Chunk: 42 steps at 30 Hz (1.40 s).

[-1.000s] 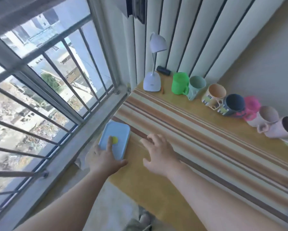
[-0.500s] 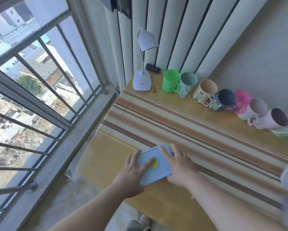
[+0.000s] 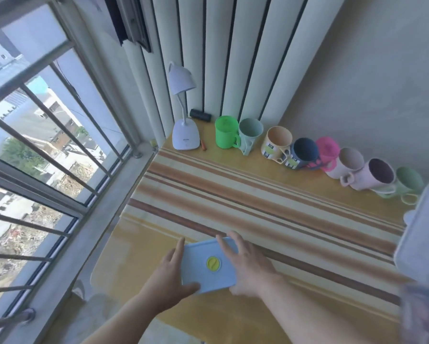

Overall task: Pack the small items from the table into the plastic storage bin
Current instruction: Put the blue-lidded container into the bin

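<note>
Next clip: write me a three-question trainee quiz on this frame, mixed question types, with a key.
1. True or false: both hands touch the flat light-blue plastic lid with the yellow-green round valve.
2. Which stands nearest the white gooseneck desk lamp? A) the bright green plastic mug B) the pink translucent mug C) the dark navy mug
3. Fill in: the lid lies near the table's ___ edge, closest to the person.

Key:
1. True: the left hand holds its left edge and the right hand lies on its right side.
2. A
3. front
</note>
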Each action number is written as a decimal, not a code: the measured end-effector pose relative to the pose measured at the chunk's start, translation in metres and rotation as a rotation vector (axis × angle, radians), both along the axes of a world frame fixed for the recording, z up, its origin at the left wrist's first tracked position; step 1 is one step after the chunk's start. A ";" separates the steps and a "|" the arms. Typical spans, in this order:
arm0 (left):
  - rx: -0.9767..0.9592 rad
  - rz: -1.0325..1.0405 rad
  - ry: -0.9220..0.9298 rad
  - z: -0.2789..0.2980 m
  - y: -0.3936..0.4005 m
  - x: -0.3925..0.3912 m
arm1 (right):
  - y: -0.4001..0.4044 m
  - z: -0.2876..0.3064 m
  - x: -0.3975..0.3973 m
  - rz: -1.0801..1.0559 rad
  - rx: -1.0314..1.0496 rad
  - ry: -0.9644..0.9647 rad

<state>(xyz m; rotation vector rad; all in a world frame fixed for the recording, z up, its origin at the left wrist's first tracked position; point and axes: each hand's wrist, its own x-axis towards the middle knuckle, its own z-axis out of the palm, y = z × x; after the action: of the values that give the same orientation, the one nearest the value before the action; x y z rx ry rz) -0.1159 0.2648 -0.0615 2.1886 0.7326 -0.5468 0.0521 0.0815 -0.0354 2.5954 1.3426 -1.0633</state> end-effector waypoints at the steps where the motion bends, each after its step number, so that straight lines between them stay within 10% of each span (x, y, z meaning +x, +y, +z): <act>1: -0.030 -0.010 0.029 0.000 0.001 0.001 | 0.001 0.000 -0.001 -0.005 -0.004 0.001; 18: -0.055 -0.324 -0.068 0.120 -0.065 0.093 | -0.118 0.083 0.019 -0.423 0.187 -0.036; 31: -0.228 -0.595 -0.491 0.244 -0.359 0.223 | -0.452 0.232 0.072 -0.745 0.318 -0.305; 42: 0.079 -0.814 0.086 0.185 -0.564 0.218 | -0.629 0.151 0.065 -0.580 0.199 0.016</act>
<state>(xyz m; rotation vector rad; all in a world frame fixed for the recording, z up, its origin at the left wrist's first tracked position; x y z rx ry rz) 0.1026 -0.2995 0.1235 2.5033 -0.1442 -1.0235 0.1174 -0.5478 0.1153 3.2378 0.7299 -1.0399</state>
